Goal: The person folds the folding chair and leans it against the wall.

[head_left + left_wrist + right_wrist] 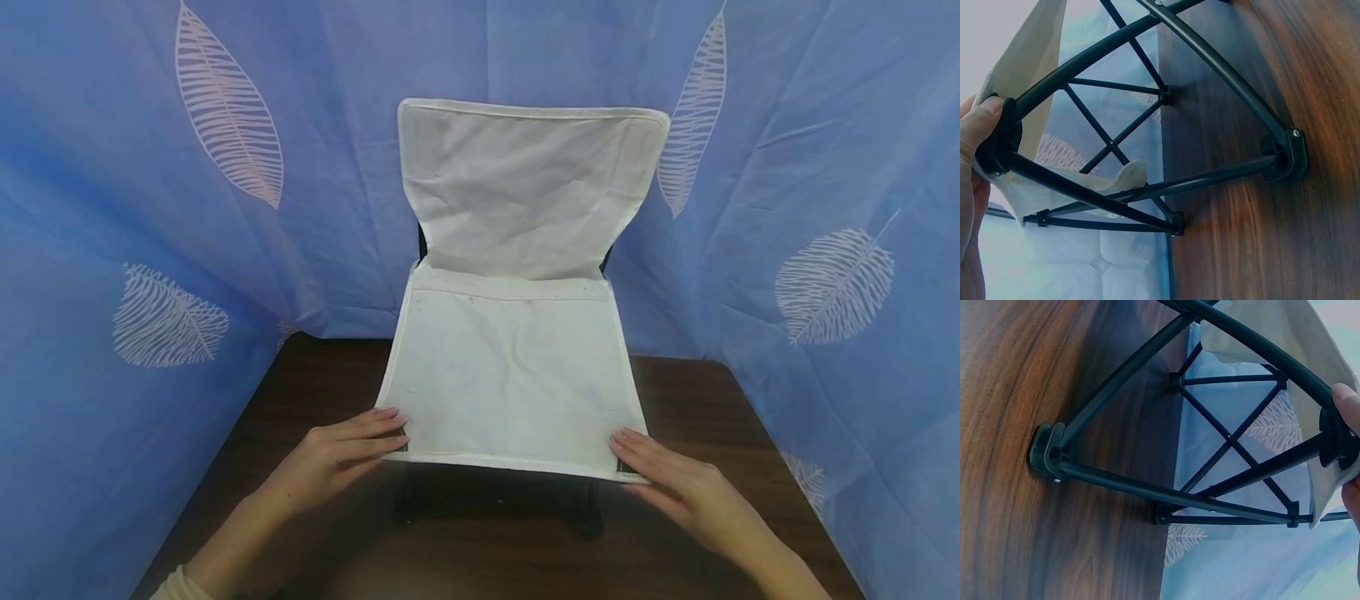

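Note:
A folding chair (pixel 517 375) with a white fabric seat and backrest stands unfolded on the brown table. My left hand (pixel 345 450) grips the seat's front left corner, fingers over the fabric and thumb (pixel 985 119) against the black corner joint (pixel 1000 140). At the front right corner my right hand (pixel 675 483) holds on the same way, its thumb (pixel 1347 403) by the other black joint (pixel 1335 437). Below the seat, both wrist views show crossed black tubes (pixel 1210 69) running down to plastic feet (pixel 1047 453). The fabric seat looks spread flat between the hands.
Dark wood-grain table (pixel 330 375) extends around the chair's feet. Blue curtains (pixel 337 167) with white leaf prints hang close behind the chair and along both sides. The white backrest (pixel 532 183) rises upright in front of the rear curtain.

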Demonstrator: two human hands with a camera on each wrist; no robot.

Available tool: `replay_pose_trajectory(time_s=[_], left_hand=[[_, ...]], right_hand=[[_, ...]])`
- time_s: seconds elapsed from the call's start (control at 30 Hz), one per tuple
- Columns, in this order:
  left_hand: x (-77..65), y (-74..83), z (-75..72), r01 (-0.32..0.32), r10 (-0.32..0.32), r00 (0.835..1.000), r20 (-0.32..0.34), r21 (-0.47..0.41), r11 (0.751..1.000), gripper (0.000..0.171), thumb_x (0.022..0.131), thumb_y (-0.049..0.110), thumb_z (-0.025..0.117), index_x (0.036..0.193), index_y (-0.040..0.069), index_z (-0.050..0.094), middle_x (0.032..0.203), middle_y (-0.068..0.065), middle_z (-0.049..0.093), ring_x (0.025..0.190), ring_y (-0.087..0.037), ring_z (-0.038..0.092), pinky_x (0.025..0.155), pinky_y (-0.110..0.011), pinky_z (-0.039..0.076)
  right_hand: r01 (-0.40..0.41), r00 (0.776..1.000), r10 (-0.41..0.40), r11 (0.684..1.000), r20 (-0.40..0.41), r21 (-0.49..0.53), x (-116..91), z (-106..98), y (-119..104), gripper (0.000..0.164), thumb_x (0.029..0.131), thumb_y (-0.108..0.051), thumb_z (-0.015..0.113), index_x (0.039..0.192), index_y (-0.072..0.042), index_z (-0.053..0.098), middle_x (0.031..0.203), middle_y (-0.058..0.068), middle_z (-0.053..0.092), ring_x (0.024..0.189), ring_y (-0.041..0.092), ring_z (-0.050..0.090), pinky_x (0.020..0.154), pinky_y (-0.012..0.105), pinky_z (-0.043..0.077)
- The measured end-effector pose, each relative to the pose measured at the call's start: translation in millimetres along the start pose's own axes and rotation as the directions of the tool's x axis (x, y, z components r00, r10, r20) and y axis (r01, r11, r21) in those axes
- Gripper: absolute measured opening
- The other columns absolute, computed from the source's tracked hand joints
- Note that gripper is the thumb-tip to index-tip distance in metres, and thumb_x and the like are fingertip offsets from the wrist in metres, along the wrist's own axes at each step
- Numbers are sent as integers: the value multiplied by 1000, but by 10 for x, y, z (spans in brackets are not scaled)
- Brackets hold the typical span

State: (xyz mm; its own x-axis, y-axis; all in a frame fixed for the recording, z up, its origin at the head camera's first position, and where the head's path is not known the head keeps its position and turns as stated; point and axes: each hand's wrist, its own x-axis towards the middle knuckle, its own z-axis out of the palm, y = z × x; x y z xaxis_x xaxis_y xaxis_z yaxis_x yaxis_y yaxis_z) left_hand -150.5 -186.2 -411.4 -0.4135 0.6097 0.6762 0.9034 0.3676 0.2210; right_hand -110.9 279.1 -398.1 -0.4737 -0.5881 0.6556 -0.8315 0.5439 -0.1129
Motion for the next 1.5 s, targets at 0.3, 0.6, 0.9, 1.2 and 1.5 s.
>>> replay_pose_trajectory(time_s=[0.3,0.6,0.9,1.2,1.5], left_hand=[[-15,-1,11,14,-14,1000,-1,1,1000,35,100,33,49,119,13,71,124,-11,68,125,-18,58,108,-13,35],[-17,7,9,41,-41,999,7,-16,999,36,99,34,49,120,14,70,125,-11,67,126,-19,58,108,-14,35],[-13,4,-14,37,-36,999,30,-37,999,36,99,34,49,121,13,70,126,-12,67,127,-19,57,108,-14,35],[-13,-25,-22,-17,18,1000,16,-34,999,34,100,30,49,121,12,70,125,-12,67,127,-19,57,107,-14,36],[-3,-45,-15,-47,48,999,14,-13,999,34,100,29,49,121,12,69,125,-11,67,120,-24,62,107,-15,36]], right_hand=[[1,1000,-1,1000,11,-15,-10,-5,1,49,99,-41,48,125,-2,64,132,10,63,133,3,48,105,6,34],[24,1000,-23,999,13,-26,5,-10,19,49,100,-40,48,124,-2,65,132,10,63,133,4,48,105,6,34],[43,999,-43,999,-4,-3,7,-11,31,47,99,-37,50,122,0,66,131,10,63,131,4,50,105,7,35],[57,998,-56,998,15,-20,5,-7,30,47,101,-37,47,123,1,65,134,10,62,133,4,48,105,6,34],[86,996,-86,996,0,-6,19,4,37,46,101,-34,47,121,4,65,134,11,61,133,6,49,105,7,35]])
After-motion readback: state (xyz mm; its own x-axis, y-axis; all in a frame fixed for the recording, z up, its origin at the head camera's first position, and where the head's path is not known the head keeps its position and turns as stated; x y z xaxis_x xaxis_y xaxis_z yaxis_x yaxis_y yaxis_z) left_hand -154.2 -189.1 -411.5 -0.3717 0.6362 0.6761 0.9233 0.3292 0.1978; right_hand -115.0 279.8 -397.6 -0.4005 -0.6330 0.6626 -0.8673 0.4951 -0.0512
